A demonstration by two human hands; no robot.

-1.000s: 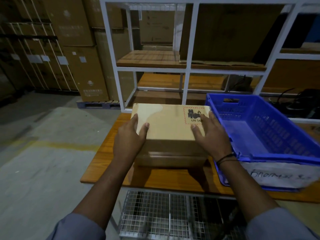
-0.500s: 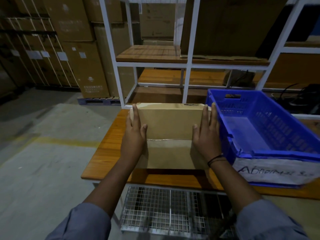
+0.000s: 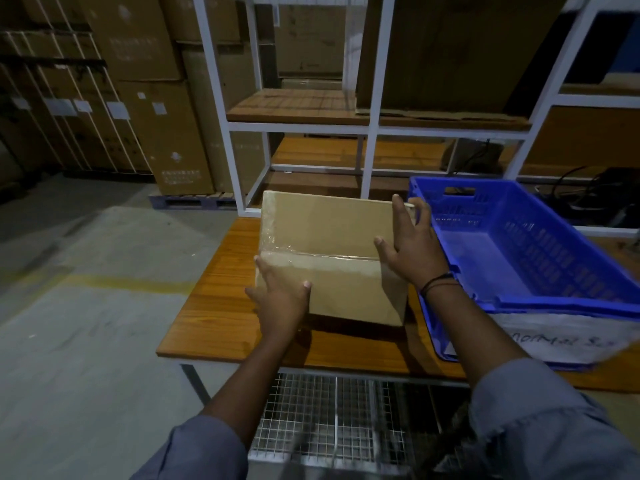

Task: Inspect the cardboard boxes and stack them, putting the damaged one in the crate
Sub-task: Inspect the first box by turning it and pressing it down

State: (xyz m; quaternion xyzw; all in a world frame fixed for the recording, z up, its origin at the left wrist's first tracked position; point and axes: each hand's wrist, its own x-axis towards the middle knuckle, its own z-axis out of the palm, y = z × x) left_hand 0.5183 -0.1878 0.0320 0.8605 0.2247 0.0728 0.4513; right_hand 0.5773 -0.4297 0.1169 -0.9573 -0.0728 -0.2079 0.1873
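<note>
A wooden bench (image 3: 214,306) on a pale metal frame stands on a grey concrete floor (image 3: 86,341) crossed by a faded yellow line (image 3: 121,284), and a wire mesh rack (image 3: 329,417) sits below the bench's near edge. Behind the bench rises a white metal shelf frame (image 3: 370,133) with wooden shelf boards (image 3: 294,105), the upper right one carrying a large brown carton (image 3: 450,46). At the left, tall stacked cartons (image 3: 166,133) with small white labels rest on a pallet (image 3: 194,200), and dark cables (image 3: 588,188) lie on the lower shelf at the far right.
</note>
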